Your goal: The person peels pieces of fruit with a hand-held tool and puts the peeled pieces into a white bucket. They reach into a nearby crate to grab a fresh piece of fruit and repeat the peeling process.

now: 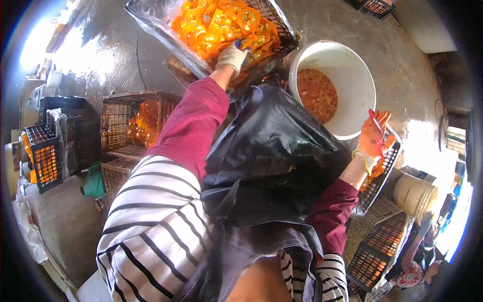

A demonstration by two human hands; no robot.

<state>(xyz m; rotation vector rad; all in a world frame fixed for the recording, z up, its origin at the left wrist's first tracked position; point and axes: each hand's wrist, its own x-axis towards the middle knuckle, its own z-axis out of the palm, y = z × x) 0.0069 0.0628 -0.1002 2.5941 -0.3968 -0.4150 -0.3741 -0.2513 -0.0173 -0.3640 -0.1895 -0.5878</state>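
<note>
My left hand [233, 56], in a whitish glove with blue at the fingertips, reaches into a crate [287, 48] lined with clear plastic. Its fingers close among the glossy orange pieces [216, 25] heaped there, partly hidden by them. In an orange glove, my right hand [373, 141] holds a thin red tool [373, 117] whose working end I cannot make out. This hand hovers over a perforated crate [381, 173] with some orange pieces in it. Between the hands stands a white bucket [352, 65] holding reddish-brown wet scraps [317, 95].
A black apron [266, 136] covers my lap. Leftward lie a crate [163, 113] of orange pieces, stacked black crates [55, 141] and a green object [93, 181]. Lower right are more crates [375, 251], a tan round container [415, 196] and another person [415, 264].
</note>
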